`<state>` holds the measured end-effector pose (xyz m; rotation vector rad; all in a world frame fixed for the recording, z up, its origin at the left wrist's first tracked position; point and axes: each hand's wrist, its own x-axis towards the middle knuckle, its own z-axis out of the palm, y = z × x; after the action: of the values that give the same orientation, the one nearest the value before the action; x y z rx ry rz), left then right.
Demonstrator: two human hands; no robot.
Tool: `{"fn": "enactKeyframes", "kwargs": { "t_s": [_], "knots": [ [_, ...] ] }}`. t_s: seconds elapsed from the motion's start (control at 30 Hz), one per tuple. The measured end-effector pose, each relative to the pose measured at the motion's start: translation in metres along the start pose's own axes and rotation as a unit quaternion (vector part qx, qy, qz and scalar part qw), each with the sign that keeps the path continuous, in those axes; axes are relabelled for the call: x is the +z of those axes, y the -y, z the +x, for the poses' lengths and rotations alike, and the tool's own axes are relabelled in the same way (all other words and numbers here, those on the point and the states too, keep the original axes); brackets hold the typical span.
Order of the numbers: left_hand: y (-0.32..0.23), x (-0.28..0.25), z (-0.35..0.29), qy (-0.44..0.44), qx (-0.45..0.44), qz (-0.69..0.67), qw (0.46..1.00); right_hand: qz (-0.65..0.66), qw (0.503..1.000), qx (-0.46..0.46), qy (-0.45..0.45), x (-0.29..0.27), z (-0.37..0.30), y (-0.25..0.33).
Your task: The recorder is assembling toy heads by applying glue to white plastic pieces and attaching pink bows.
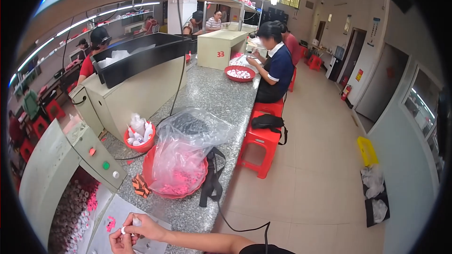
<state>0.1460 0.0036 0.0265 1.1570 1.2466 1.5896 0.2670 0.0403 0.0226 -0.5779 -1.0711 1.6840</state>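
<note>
Right up close, the left hand (121,243) has a small white piece (123,230) pinched in its fingertips, low on the counter over the pale sheet (124,208), and here's the right hand (147,230) curled around a slim pale bottle (136,221), the two hands nearly meeting. Whether bottle and piece actually touch, I can't tell; fingers cover that spot. One piece in hand, then, a few pink bits (110,223) loose on the sheet, and a deep heap of white pieces (70,216) under the cream housing (107,163) on the left: by that heap, I'd call this mid-batch, though nothing here sorts finished from unfinished. Room's tightest leftward, where the housing wall crowds in; more elbow space to the right, over the granite counter (190,214) to its front edge. Just beyond the sheet sit orange-and-black blocks (140,186), then a red basin (148,169) holding a bagged load of pink pieces, which limits forward reach, with a black strap (214,183) beside it trailing toward the edge. Behind, a red tub of white bottles (137,134); farther up the counter, a seated co-worker (278,76) beside a red bowl (240,79) of pale pieces.
</note>
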Motion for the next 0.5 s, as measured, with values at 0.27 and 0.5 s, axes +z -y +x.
{"fn": "enactKeyframes", "kwargs": {
  "t_s": [0.27, 0.5],
  "knots": [
    [-0.010, 0.007, -0.028, 0.056, 0.061, 0.020, 0.996, 0.008, 0.999, -0.044, -0.009, 0.002, -0.040, 0.004],
    [-0.015, -0.022, -0.053, 0.032, 0.054, 0.050, 0.997, 0.021, 0.998, -0.049, 0.015, 0.025, -0.053, -0.007]
  ]
}}
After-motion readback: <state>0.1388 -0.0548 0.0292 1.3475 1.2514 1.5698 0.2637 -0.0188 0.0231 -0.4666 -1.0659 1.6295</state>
